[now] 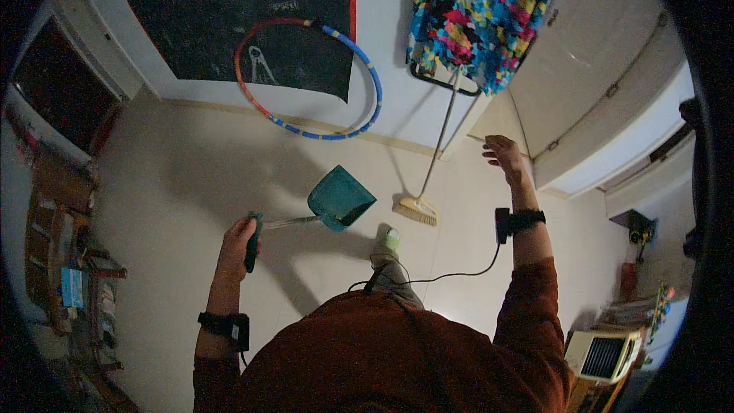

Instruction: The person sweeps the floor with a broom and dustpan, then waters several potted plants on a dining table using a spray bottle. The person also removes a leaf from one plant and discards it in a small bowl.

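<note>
My left hand grips the dark green handle grip of a long-handled dustpan. Its teal pan is out in front of me, and I cannot tell whether it touches the floor. A little dark matter shows near one corner of the pan. My right hand is held out ahead on the right, holding nothing, with fingers apart and slightly bent. Left of that hand, a broom stands with its pale bristle head on the floor. Its thin metal stick slants up to a colourful fabric-covered board, where the upper end blends into the pattern.
A red and blue hula hoop leans against the wall by a blackboard. The patterned board stands beside a white door. Shelving lines the left; a cream appliance sits at right. A cable runs from my right wrist.
</note>
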Available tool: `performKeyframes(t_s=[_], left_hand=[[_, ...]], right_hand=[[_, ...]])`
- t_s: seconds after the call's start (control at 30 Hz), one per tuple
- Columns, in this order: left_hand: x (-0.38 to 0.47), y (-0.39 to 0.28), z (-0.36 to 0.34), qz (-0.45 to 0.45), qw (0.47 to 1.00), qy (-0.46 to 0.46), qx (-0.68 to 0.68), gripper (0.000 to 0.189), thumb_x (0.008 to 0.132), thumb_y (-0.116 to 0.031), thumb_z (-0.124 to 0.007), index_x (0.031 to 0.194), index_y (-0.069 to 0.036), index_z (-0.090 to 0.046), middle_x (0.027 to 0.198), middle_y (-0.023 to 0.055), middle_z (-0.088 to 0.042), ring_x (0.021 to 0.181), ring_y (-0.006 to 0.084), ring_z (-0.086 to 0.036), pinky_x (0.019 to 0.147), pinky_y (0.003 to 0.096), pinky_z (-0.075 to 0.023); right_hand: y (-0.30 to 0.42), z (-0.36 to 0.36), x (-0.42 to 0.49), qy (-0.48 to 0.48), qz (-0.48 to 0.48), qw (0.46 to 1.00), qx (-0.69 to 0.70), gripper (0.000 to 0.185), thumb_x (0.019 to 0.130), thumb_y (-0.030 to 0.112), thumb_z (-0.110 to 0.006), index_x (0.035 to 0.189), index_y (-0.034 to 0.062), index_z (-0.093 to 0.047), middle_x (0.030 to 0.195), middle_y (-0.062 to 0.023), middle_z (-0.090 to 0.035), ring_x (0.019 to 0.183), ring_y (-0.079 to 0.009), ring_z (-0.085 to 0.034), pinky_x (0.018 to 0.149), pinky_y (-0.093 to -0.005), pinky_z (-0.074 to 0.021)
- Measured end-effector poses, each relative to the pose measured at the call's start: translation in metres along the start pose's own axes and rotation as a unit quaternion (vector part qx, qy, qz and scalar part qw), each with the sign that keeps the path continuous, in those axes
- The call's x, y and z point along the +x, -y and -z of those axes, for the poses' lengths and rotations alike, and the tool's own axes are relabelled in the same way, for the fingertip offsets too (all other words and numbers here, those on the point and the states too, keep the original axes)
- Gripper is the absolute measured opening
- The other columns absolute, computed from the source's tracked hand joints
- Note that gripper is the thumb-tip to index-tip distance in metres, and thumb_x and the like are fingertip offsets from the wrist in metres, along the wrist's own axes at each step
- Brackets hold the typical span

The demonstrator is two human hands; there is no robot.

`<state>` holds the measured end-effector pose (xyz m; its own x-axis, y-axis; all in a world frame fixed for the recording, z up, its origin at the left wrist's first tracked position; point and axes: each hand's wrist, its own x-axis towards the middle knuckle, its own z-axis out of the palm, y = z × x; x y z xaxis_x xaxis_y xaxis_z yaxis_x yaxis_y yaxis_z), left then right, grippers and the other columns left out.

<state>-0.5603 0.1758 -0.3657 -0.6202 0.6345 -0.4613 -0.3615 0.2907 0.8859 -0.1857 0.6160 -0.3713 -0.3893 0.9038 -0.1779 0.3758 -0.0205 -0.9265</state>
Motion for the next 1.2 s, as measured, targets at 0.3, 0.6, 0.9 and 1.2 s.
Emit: performKeyframes(t_s=[0.3,0.6,0.9,1.2], left_hand=[[0.085,-0.055,-0.088,0.069,0.989,-0.123,-0.052,0.028,0.088,-0.029,-0.051,0.100,-0.003,-0.051,0.062,0.0025,-0.051,0.049,0.0104,-0.047,0.043,0.0238,-0.0400],[0.120,-0.091,-0.148,0.108,0.979,-0.172,-0.007,0.033,0.090,-0.030,-0.048,0.104,-0.001,-0.051,0.059,0.0024,-0.050,0.047,0.0094,-0.045,0.042,0.0231,-0.0383],[0.142,-0.112,-0.183,0.109,0.981,-0.159,0.005,0.031,0.090,-0.030,-0.047,0.102,-0.002,-0.053,0.058,0.0020,-0.050,0.044,0.0097,-0.043,0.040,0.0237,-0.0364],[0.156,-0.122,-0.200,0.074,0.993,-0.093,0.004,0.034,0.088,-0.033,-0.050,0.102,-0.002,-0.053,0.058,0.0018,-0.050,0.047,0.0098,-0.044,0.043,0.0232,-0.0370]], right_hand=[[-0.058,-0.004,0.331,0.001,0.164,0.955,-0.248,0.030,0.076,0.027,-0.059,0.097,0.0059,-0.062,0.086,-0.0112,-0.063,0.081,-0.0227,-0.062,0.063,-0.0330,-0.0483],[-0.093,-0.016,0.413,-0.012,0.006,0.837,-0.547,0.039,0.077,0.022,-0.053,0.115,0.0163,-0.051,0.115,-0.0121,-0.048,0.103,-0.0309,-0.050,0.079,-0.0441,-0.0470],[-0.113,-0.018,0.428,-0.002,0.008,0.791,-0.611,0.043,0.081,0.019,-0.047,0.124,0.0213,-0.042,0.120,-0.0107,-0.043,0.109,-0.0308,-0.045,0.081,-0.0457,-0.0446],[-0.125,-0.015,0.406,-0.032,0.054,0.823,-0.564,0.031,0.080,0.020,-0.051,0.111,0.0146,-0.049,0.110,-0.0105,-0.049,0.097,-0.0287,-0.051,0.070,-0.0404,-0.0484]])
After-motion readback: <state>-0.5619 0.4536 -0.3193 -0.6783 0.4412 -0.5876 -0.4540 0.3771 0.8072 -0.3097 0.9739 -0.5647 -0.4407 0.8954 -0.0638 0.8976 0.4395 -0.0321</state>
